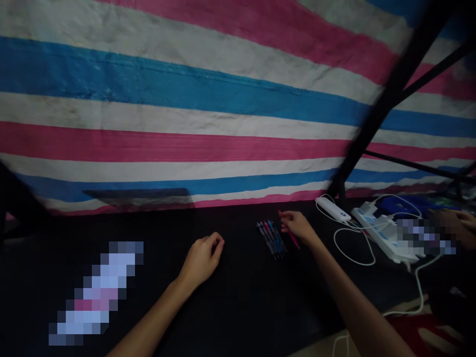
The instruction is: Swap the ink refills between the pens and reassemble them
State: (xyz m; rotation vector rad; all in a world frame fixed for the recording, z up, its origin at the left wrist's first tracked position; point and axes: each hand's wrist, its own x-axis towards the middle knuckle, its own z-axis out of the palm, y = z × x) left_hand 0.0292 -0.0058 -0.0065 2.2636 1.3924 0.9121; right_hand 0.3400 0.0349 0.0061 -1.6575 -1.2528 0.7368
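Note:
My right hand is closed around a red pen, held just right of a small row of several pens lying side by side on the black table. My left hand rests on the table to the left of the pens, fingers loosely curled, with nothing visible in it.
A white power bank with a looping white cable lies right of the pens. A white power strip sits further right. Another person's hand shows at the right edge. A striped pink, blue and white tarp hangs behind the table.

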